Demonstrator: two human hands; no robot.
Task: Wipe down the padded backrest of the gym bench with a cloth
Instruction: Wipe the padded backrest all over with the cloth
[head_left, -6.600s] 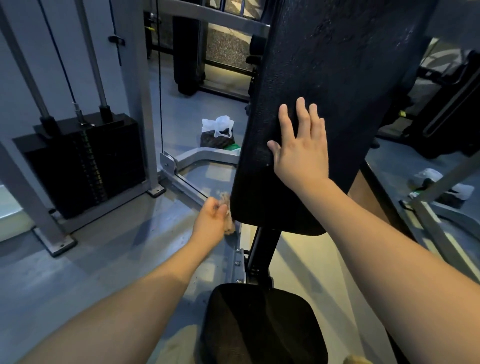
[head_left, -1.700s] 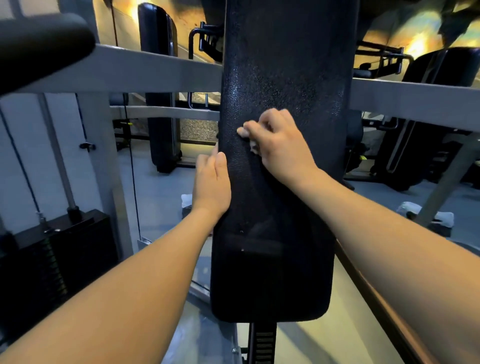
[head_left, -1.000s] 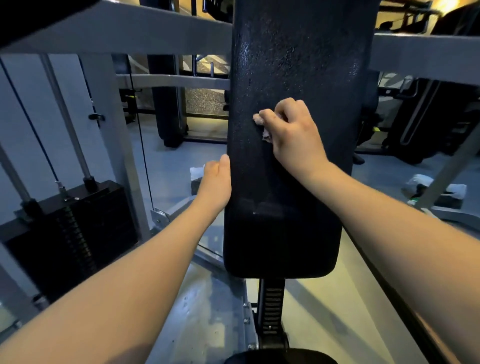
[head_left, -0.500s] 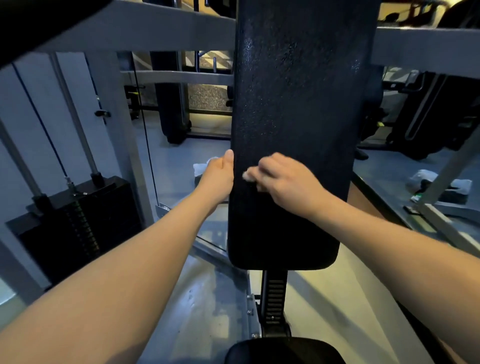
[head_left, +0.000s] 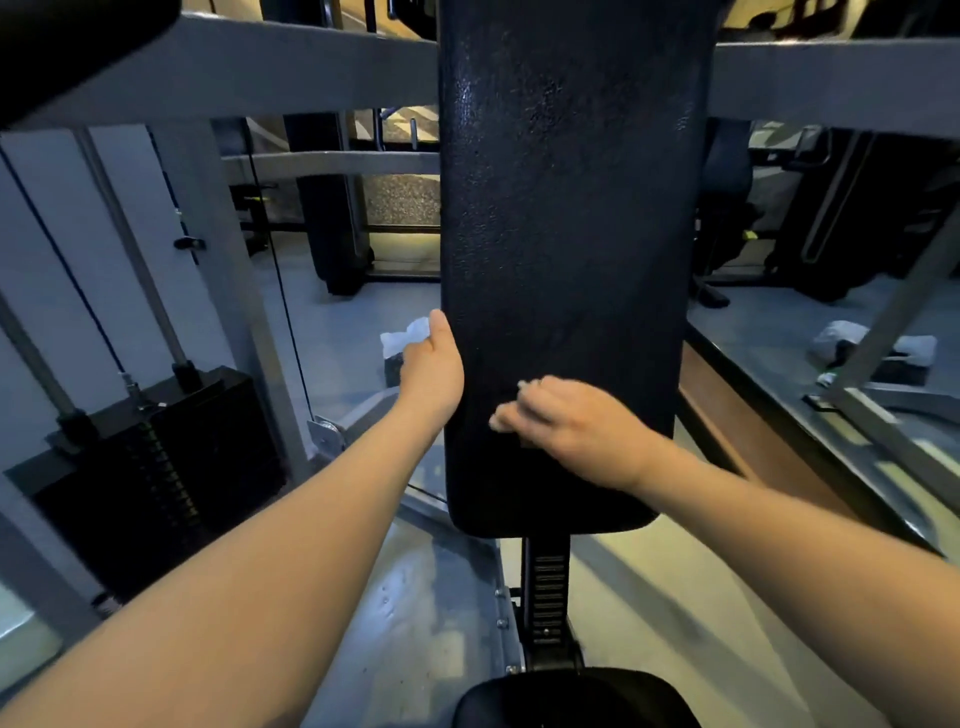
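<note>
The black padded backrest (head_left: 566, 208) stands upright in the middle of the view. My right hand (head_left: 571, 421) presses on its lower part with the fingers curled round a small pale cloth (head_left: 501, 422). Only scraps of the cloth show at my fingertips, and the hand is blurred. My left hand (head_left: 434, 366) holds the backrest's left edge at about the same height. Its thumb lies along the edge and its fingers are hidden behind the pad.
A black weight stack (head_left: 150, 467) with cables stands at the left. A grey frame bar (head_left: 260, 67) crosses behind the backrest. The black seat pad (head_left: 571, 696) and notched post (head_left: 548, 592) lie below. A white bag (head_left: 402, 338) lies on the floor.
My right hand has slid the cloth down the backrest from its upper middle to its lower part. My left hand has slipped a little lower along the left edge.
</note>
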